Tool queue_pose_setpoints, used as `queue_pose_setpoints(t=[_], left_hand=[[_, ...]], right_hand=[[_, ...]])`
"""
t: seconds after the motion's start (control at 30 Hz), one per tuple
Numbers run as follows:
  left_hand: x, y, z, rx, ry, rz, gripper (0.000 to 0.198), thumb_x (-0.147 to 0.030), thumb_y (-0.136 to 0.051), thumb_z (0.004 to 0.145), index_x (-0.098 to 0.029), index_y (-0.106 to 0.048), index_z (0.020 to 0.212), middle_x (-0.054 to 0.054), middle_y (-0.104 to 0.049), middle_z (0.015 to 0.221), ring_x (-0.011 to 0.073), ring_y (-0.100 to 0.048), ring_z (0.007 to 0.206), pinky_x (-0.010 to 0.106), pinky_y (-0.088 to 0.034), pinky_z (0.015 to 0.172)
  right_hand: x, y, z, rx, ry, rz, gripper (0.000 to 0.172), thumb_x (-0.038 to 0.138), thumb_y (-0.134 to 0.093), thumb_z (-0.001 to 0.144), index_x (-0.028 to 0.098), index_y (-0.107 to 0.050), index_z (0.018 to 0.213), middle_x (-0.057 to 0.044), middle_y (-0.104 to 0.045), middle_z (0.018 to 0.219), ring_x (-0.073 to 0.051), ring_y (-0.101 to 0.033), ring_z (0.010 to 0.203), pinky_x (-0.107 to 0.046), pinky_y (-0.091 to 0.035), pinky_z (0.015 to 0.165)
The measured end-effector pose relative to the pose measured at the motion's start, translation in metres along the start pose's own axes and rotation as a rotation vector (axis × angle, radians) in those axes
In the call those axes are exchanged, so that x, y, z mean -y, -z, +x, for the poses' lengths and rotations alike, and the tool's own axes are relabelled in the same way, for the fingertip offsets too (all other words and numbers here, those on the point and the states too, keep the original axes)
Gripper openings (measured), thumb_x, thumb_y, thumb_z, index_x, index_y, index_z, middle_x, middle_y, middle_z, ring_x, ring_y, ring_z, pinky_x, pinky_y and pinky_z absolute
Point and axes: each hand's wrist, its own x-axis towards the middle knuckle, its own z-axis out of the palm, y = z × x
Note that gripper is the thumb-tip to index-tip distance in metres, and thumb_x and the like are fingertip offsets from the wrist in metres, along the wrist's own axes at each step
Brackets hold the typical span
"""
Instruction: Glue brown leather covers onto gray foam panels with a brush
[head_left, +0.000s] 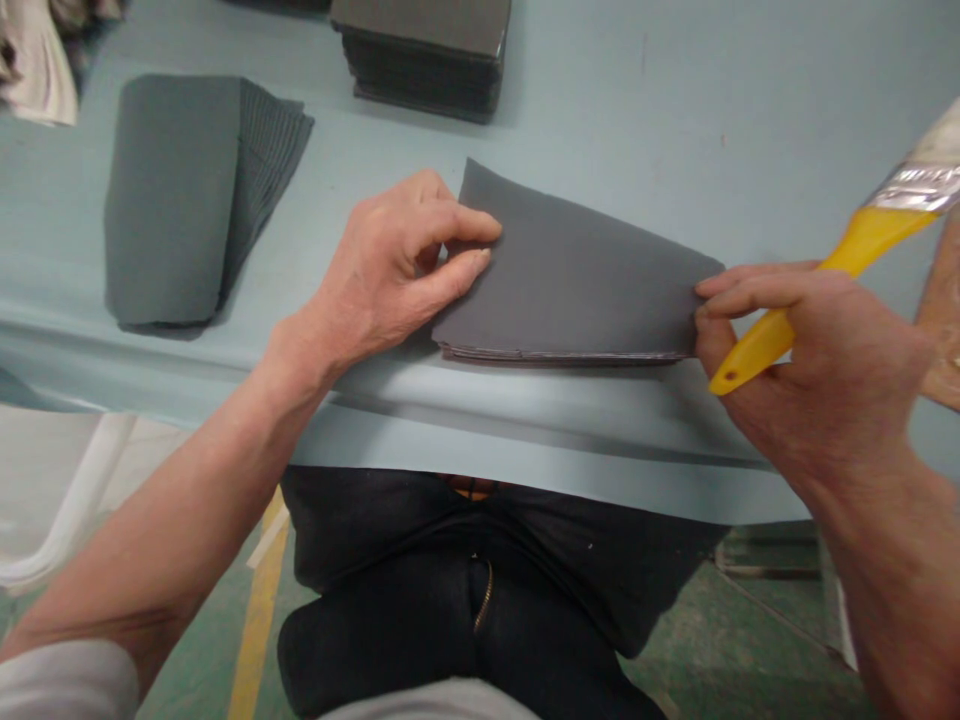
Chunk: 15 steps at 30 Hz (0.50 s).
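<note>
A thin stack of dark grey sheets [570,280] lies near the front edge of the pale blue table [675,110]. My left hand [390,270] pinches the stack's left edge between thumb and fingers. My right hand [810,370] touches the stack's right edge with its fingertips while gripping a paintbrush [847,260] with a yellow handle, a metal ferrule and pale bristles that point up to the right.
A fanned pile of grey sheets [187,200] lies at the left. A taller squared stack [427,50] stands at the back. Cloth [37,60] shows at the far left corner, a brown object [941,320] at the right edge. My dark trousers are below the table.
</note>
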Motion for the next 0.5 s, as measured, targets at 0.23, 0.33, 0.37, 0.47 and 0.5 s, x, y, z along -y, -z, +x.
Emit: queue_pose_setpoints(t=[0.23,0.33,0.37,0.47,0.5], left_hand=[[-0.006,0.0,-0.001,-0.007,0.074,-0.027,0.018,-0.038,-0.067,0.106,-0.032,-0.079,0.117,0.005,-0.074,0.097,0.024,-0.07,0.091,0.044,-0.057,0.08],[-0.009,0.001,-0.001,0.01,0.118,-0.024,0.019,-0.038,-0.065,0.105,-0.034,-0.079,0.117,0.005,-0.076,0.099,0.0258,-0.071,0.094,0.047,-0.059,0.082],[-0.01,0.001,-0.001,0.012,0.122,-0.022,0.019,-0.038,-0.066,0.105,-0.034,-0.08,0.117,0.005,-0.076,0.099,0.0256,-0.071,0.094,0.047,-0.059,0.083],[-0.012,0.001,-0.002,0.005,0.13,-0.022,0.019,-0.037,-0.065,0.104,-0.034,-0.08,0.116,0.005,-0.076,0.099,0.0252,-0.07,0.095,0.046,-0.06,0.084],[-0.012,0.001,-0.002,0.001,0.135,-0.026,0.019,-0.036,-0.065,0.104,-0.034,-0.08,0.115,0.005,-0.075,0.099,0.0254,-0.07,0.095,0.046,-0.06,0.084]], right_hand=[[0.0,-0.002,0.001,-0.013,0.001,0.017,0.004,0.023,-0.064,0.09,0.027,-0.064,0.093,0.001,-0.084,0.104,-0.024,-0.083,0.092,-0.035,-0.059,0.074],[0.0,-0.001,0.0,-0.014,0.009,0.012,0.006,0.022,-0.064,0.09,0.027,-0.064,0.094,0.001,-0.084,0.104,-0.023,-0.083,0.092,-0.034,-0.06,0.074],[0.0,-0.001,0.0,-0.01,0.006,0.008,0.006,0.022,-0.064,0.091,0.027,-0.064,0.094,0.001,-0.084,0.105,-0.023,-0.082,0.092,-0.034,-0.06,0.075],[0.0,-0.001,0.0,-0.01,0.008,0.004,0.007,0.022,-0.064,0.091,0.027,-0.064,0.095,0.001,-0.084,0.105,-0.023,-0.082,0.092,-0.034,-0.059,0.075],[0.0,-0.001,0.0,-0.016,0.009,0.01,0.006,0.021,-0.064,0.091,0.027,-0.064,0.095,0.001,-0.084,0.105,-0.023,-0.083,0.092,-0.034,-0.059,0.075]])
